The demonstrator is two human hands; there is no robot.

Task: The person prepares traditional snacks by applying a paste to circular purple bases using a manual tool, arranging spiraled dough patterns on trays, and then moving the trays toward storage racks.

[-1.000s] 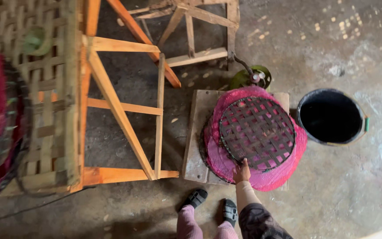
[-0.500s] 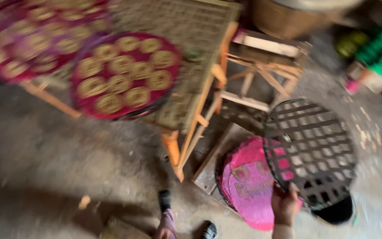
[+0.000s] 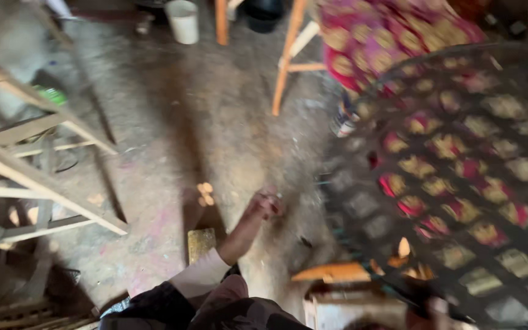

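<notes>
A round dark lattice tray (image 3: 459, 183) is raised close to the camera and fills the right side, blurred by motion. My right hand (image 3: 433, 307) grips its lower rim at the bottom right. Through the lattice I see pink trays (image 3: 386, 36) carrying round yellow cakes. My left hand (image 3: 265, 203) hangs out over the dirt floor in the middle, fingers curled, with nothing clearly in it. It is apart from the lattice tray.
A pale wooden rack frame (image 3: 38, 183) stands at the left. Orange wooden legs (image 3: 285, 61) support the pink trays. A white bucket (image 3: 184, 21) and a black bucket (image 3: 263, 15) sit at the far edge. A small wooden block (image 3: 201, 243) lies near my feet.
The lattice tray was lifted off the pink-covered stand and now hangs close to the camera. The view has swung round, and my left hand has come into sight.
</notes>
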